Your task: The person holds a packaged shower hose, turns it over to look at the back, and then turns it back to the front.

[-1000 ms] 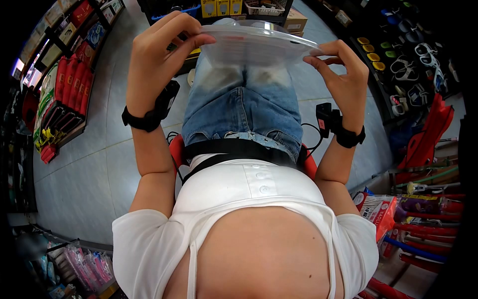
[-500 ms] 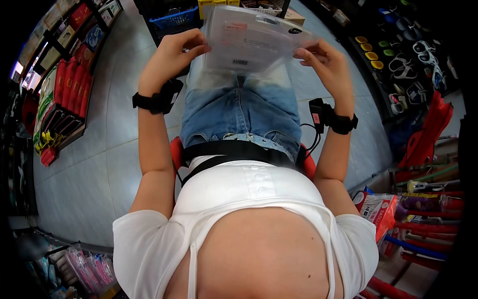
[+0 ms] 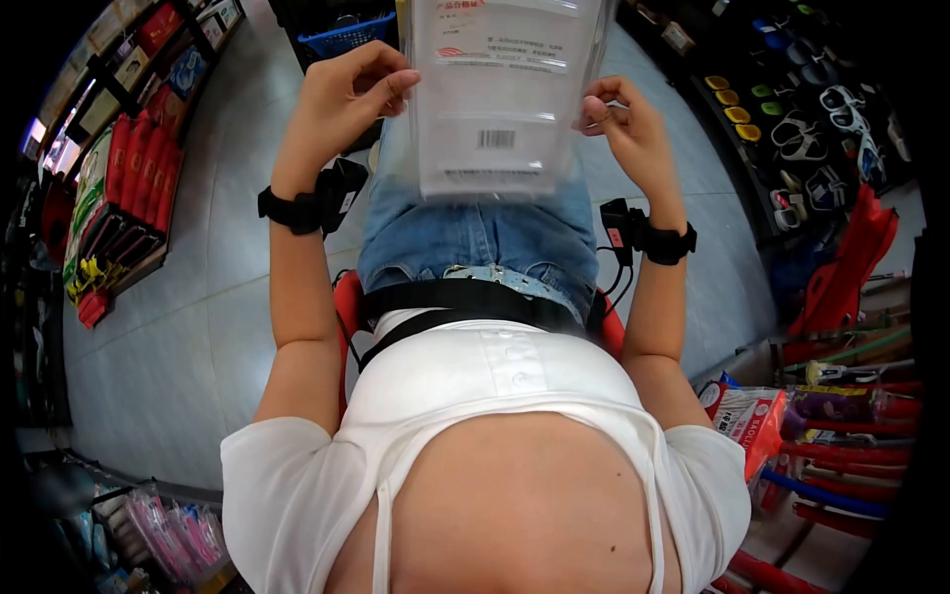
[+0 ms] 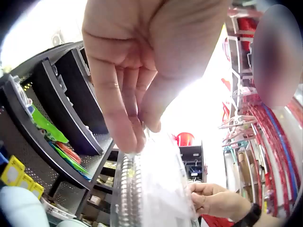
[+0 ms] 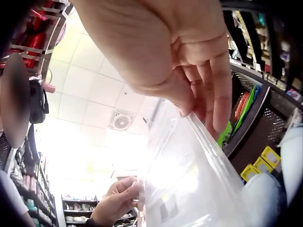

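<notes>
A clear plastic package point(image 3: 495, 109) with a printed white back, red lettering and a barcode is held up over the lap. The left hand point(image 3: 341, 109) pinches its left edge between thumb and fingers. At the opposite edge, the right hand point(image 3: 628, 129) pinches with thumb and fingertips. In the left wrist view, a row of metallic coils point(image 4: 130, 189) shows inside the package below the left hand point(image 4: 142, 61). From the right wrist view, the right hand point(image 5: 180, 56) grips the rim of the clear package point(image 5: 189, 175).
Red packets point(image 3: 143, 168) stand on a shelf at the left. A blue basket point(image 3: 346, 38) sits ahead, beyond the knees. Sunglasses point(image 3: 846, 109) hang on a dark rack at the right, with red-wrapped handles point(image 3: 851, 455) below it.
The package has tipped from nearly edge-on to upright, its printed back now facing the head camera. Both hands have moved with it, the right hand inward and the left hand slightly down since the first frame.
</notes>
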The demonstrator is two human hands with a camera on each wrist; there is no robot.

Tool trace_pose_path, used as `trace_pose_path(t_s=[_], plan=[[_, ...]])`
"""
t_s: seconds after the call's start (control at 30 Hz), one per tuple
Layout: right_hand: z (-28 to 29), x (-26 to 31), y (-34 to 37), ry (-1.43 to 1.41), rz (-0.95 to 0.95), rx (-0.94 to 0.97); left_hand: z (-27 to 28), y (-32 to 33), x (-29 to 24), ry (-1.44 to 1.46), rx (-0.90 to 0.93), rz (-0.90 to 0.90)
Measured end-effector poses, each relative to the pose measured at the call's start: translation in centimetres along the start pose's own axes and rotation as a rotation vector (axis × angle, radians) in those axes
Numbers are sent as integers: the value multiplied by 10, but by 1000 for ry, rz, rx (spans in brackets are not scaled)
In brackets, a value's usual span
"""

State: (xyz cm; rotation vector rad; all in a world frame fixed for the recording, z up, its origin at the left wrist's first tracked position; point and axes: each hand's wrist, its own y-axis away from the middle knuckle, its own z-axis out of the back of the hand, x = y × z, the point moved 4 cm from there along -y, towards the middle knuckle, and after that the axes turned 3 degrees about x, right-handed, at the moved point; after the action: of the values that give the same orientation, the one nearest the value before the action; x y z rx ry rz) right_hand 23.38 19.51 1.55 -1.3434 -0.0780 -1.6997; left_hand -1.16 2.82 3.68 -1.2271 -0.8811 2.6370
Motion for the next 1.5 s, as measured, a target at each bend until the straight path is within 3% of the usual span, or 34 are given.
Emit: trace_pose_path(t_s=[0.1,0.2,0.7,1.0,1.5], plan=[[0,1,2,5,-72,82,-4,2,0,143,137,91],[-4,-1,3,-3,-114,120,-8,2,2,174,144,173],[-4,4,4,-195,-113,146,-8,1,3,241,124,217],[2,7,3,-118,-26,97,-13,-2,2,369,157,103],[1,4,3,-115,-45,121,-20,-1,17,387,182,224]])
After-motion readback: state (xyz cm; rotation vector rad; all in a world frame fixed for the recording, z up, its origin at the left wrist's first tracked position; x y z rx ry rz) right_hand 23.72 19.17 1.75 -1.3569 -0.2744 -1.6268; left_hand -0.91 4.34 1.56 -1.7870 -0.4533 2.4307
